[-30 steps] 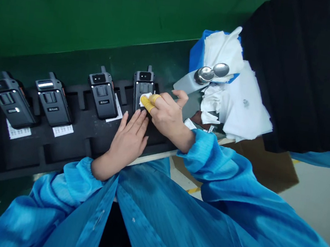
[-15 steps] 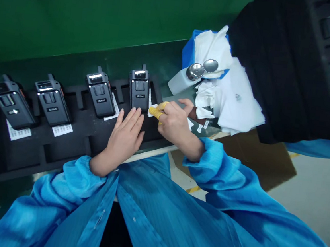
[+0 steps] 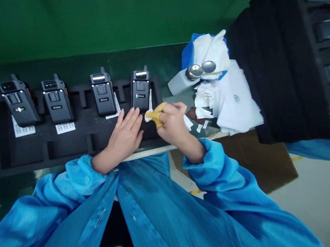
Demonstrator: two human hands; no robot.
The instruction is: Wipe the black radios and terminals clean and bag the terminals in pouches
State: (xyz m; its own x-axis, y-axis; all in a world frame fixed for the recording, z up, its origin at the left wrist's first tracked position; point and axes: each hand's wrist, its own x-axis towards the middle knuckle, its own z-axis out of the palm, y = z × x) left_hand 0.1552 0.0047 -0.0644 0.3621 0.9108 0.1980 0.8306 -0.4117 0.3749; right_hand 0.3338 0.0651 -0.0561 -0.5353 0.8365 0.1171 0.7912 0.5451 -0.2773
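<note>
My left hand (image 3: 125, 136) lies with fingers stretched out. Its fingertips touch the lower end of a black two-way radio (image 3: 140, 88) marked "Riton"; whatever is under the palm is hidden. Close beside it, my right hand (image 3: 169, 122) is closed, with yellow finger cots on some fingers. It pinches a small white cloth (image 3: 148, 116), mostly covered by the fingers, near the radio's lower right corner. A printed label strip (image 3: 150, 99) shows along that radio's right side. More radios, including one (image 3: 103, 94) to the left, rest in the black foam tray (image 3: 68, 145), with label strips by them.
A white bottle (image 3: 179, 81) with a metal lid stands by a blue bin (image 3: 188, 52) of white cloths. A stack of white sheets (image 3: 240, 100) lies to its right. Black foam trays (image 3: 268, 64) rise at the right, above a cardboard box (image 3: 256, 162).
My right hand has shifted slightly, so more of the white cloth shows at its fingertips. My left hand stays by the same radio. The view has tilted a little.
</note>
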